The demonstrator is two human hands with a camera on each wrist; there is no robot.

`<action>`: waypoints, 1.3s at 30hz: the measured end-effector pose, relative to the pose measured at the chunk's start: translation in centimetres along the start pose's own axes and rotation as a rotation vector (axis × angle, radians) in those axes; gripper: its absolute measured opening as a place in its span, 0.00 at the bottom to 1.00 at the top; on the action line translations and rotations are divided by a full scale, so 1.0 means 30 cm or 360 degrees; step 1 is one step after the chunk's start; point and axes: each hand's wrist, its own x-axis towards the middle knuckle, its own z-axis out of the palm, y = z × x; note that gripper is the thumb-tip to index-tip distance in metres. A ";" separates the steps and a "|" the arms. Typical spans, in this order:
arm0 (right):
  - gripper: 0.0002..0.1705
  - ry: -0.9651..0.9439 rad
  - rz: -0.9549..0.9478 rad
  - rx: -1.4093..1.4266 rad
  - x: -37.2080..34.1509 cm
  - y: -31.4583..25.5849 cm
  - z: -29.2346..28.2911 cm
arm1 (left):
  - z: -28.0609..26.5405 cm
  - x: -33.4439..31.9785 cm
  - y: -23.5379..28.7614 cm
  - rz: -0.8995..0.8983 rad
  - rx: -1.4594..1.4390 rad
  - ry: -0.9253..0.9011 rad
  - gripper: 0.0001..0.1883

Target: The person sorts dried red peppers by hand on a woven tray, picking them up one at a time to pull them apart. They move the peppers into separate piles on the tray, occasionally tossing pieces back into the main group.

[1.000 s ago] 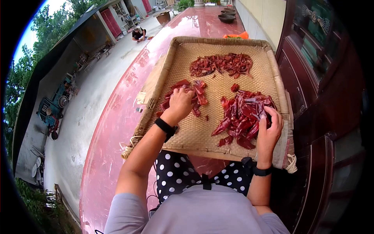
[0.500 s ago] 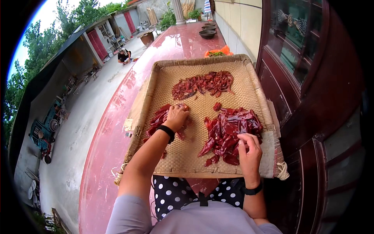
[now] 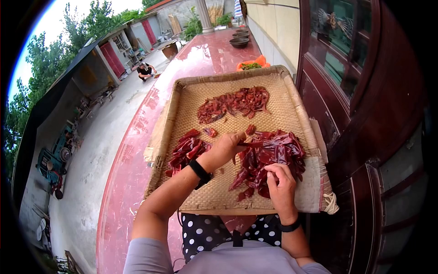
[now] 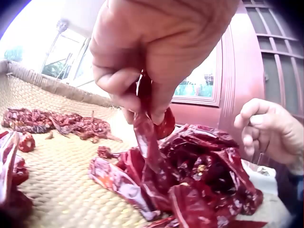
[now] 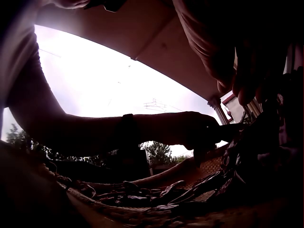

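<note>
From where I stood, the left hand (image 3: 224, 149) reached across the woven tray (image 3: 219, 194), pinching a dried red chili (image 4: 146, 137) between thumb and fingers. The chili hung downward, its lower end against the large heap of glossy chilies (image 3: 273, 153) on the tray's right side. The right hand (image 3: 283, 186) was at the near right edge of that same heap, its fingers bent in toward the thumb; whether they pinched anything, I couldn't tell.

A smaller heap of chilies (image 3: 185, 153) lay on the left side of the tray, partly behind the left forearm, with one loose red piece (image 3: 210, 132) just beyond it. Another short piece (image 3: 250, 129) sat at the far edge of the large heap. Toward the far rim stretched a band of small, shrivelled chili pieces (image 3: 237, 102), well apart from both hands.

The person wore a black band (image 3: 199, 170) on the left wrist and black trousers with white dots (image 3: 200, 233). Past the tray's far rim stood an orange bag (image 3: 260, 60) with something green in it, then dark bowls (image 3: 239, 42) in a row along the wall. Down in the yard, another person (image 3: 145, 71) was crouching.
</note>
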 end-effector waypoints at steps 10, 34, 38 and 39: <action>0.10 0.0013 -0.0006 -0.0020 0.008 0.036 -0.037 | -0.036 0.058 -0.024 -0.0323 -0.0951 -0.0634 0.32; 0.09 -0.0099 -0.0012 -0.0028 -0.041 0.013 -0.032 | -0.145 0.063 -0.142 -0.0130 -0.0902 -0.0089 0.09; 0.10 -0.0129 -0.0028 -0.0005 -0.052 0.005 -0.021 | -0.214 -0.007 -0.211 -0.0256 -0.0165 -0.0025 0.16; 0.10 -0.0133 -0.0040 -0.0012 -0.055 0.002 -0.016 | -0.203 -0.035 -0.264 -0.0276 0.0105 -0.0112 0.17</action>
